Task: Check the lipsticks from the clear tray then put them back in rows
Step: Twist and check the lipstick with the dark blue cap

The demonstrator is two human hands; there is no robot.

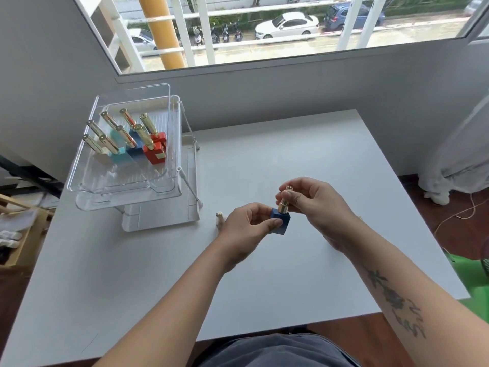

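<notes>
Blue lipstick (280, 221), tip hidden by hands (312, 205)

The lipstick (281, 217) held over the white worktop (291, 144) has a dark blue square base and a shiny gold tube. In the clear tray (79, 178) stand gold-capped lipsticks with white, turquoise, blue and red bases (155, 153), the red one bearing a small gold patch. A white piece with a gold tip (220, 219) stands nearby
</notes>
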